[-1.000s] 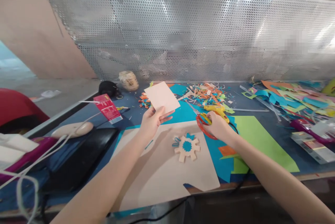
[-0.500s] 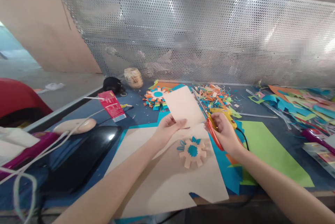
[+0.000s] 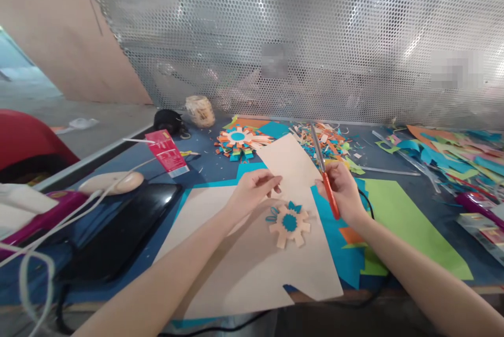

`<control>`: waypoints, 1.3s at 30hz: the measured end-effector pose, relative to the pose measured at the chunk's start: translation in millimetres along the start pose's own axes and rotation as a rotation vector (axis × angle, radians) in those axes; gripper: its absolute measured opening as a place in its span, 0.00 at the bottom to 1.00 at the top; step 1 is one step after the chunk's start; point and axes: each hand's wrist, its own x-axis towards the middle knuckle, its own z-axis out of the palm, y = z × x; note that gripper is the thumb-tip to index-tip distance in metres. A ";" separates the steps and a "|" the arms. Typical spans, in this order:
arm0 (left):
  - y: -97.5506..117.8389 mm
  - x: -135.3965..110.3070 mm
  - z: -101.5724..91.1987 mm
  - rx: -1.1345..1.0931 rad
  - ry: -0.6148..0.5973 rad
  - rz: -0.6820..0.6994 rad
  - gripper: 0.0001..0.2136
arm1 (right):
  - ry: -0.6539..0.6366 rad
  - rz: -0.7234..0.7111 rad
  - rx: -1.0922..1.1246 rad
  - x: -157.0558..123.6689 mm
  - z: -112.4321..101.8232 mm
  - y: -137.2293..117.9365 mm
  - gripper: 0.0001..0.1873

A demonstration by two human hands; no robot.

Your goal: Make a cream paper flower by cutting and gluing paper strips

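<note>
**Scissors swung beside the paper**

Left to right on our bench, we count one red packet, our left hand pinching one small cream paper, one toothed cutout on one large sheet, and one pair of scissors gripped in our right hand. Pointing leftward a second ago, they now point away from us, alongside the paper.

Scissors partly hidden by right hand, grey panel patch blurred
</note>
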 end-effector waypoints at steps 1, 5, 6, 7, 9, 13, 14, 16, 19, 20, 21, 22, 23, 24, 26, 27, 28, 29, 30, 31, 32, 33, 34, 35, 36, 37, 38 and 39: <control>0.6 0.7 -1.8 -0.015 0.040 0.017 0.10 | -0.005 -0.011 -0.010 -0.5 -0.1 0.2 0.19; 2.8 4.3 -9.4 -0.185 0.291 0.114 0.09 | -0.068 -0.072 -0.083 -3.3 -2.2 -0.6 0.17; 3.2 5.3 -11.2 -0.248 0.343 0.133 0.08 | -0.108 -0.086 -0.113 -4.1 -3.3 -1.7 0.16; 3.4 6.2 -12.9 -0.311 0.383 0.148 0.08 | -0.156 -0.091 -0.150 -4.9 -4.4 -3.0 0.15; 3.3 7.8 -15.6 -0.405 0.429 0.169 0.08 | -0.238 -0.071 -0.245 -6.1 -6.7 -6.5 0.15; 0.2 9.6 -17.5 -0.441 0.460 0.212 0.07 | -0.321 0.010 -0.502 -7.8 -8.0 -12.6 0.15; -0.8 9.5 -17.4 -0.434 0.460 0.217 0.07 | -0.342 0.025 -0.547 -8.2 -7.5 -13.5 0.15; -2.2 8.7 -16.5 -0.402 0.445 0.216 0.07 | -0.381 0.050 -0.585 -9.3 -6.0 -14.7 0.15; -1.3 5.4 -13.9 -0.322 0.397 0.211 0.07 | -0.408 0.074 -0.574 -10.8 -3.8 -16.2 0.16; -0.1 4.0 -12.8 -0.290 0.381 0.212 0.07 | -0.409 0.082 -0.561 -11.3 -3.3 -17.0 0.17; 1.4 2.6 -11.8 -0.259 0.370 0.212 0.07 | -0.410 0.087 -0.546 -11.6 -3.1 -17.8 0.17; 2.9 1.3 -10.8 -0.231 0.363 0.209 0.07 | -0.409 0.090 -0.532 -11.8 -3.0 -18.7 0.17; 4.4 0.2 -9.8 -0.208 0.360 0.205 0.07 | -0.406 0.088 -0.520 -12.0 -3.0 -19.6 0.17; 5.8 -0.8 -9.0 -0.191 0.358 0.199 0.07 | -0.403 0.086 -0.512 -12.2 -3.0 -20.3 0.17; 7.8 -2.3 -7.8 -0.181 0.359 0.190 0.07 | -0.400 0.083 -0.511 -12.5 -3.2 -20.8 0.17; 8.4 -2.8 -7.4 -0.186 0.359 0.189 0.07 | -0.402 0.083 -0.514 -12.7 -3.3 -20.7 0.17; 8.9 -3.2 -7.1 -0.192 0.357 0.191 0.07 | -0.406 0.084 -0.516 -12.9 -3.3 -20.4 0.17; 9.3 -3.6 -6.8 -0.199 0.355 0.194 0.06 | -0.414 0.084 -0.513 -13.0 -3.4 -19.9 0.17; 9.7 -3.9 -6.6 -0.206 0.352 0.195 0.06 | -0.419 0.080 -0.505 -13.2 -3.4 -19.4 0.17; 10.1 -4.3 -6.3 -0.211 0.349 0.197 0.05 | -0.424 0.076 -0.497 -13.4 -3.3 -19.1 0.17; 10.5 -4.6 -6.1 -0.212 0.346 0.196 0.05 | -0.427 0.074 -0.492 -13.6 -3.2 -18.9 0.17; 10.9 -4.9 -5.9 -0.210 0.344 0.194 0.05 | -0.426 0.076 -0.488 -13.8 -3.1 -19.0 0.17; 11.2 -5.2 -5.8 -0.206 0.344 0.192 0.05 | -0.424 0.080 -0.484 -13.9 -2.9 -19.4 0.17; 11.3 -5.4 -5.7 -0.201 0.344 0.190 0.05 | -0.421 0.084 -0.480 -13.9 -2.7 -19.9 0.18; 11.4 -5.5 -5.7 -0.195 0.345 0.190 0.06 | -0.416 0.088 -0.477 -13.9 -2.6 -20.4 0.18; 11.3 -5.6 -5.8 -0.188 0.346 0.189 0.06 | -0.412 0.090 -0.475 -13.9 -2.5 -20.9 0.18; 11.1 -5.5 -6.0 -0.182 0.349 0.190 0.06 | -0.408 0.090 -0.474 -13.7 -2.4 -21.2 0.18; 10.8 -5.5 -6.2 -0.178 0.351 0.191 0.06 | -0.404 0.089 -0.476 -13.6 -2.5 -21.3 0.19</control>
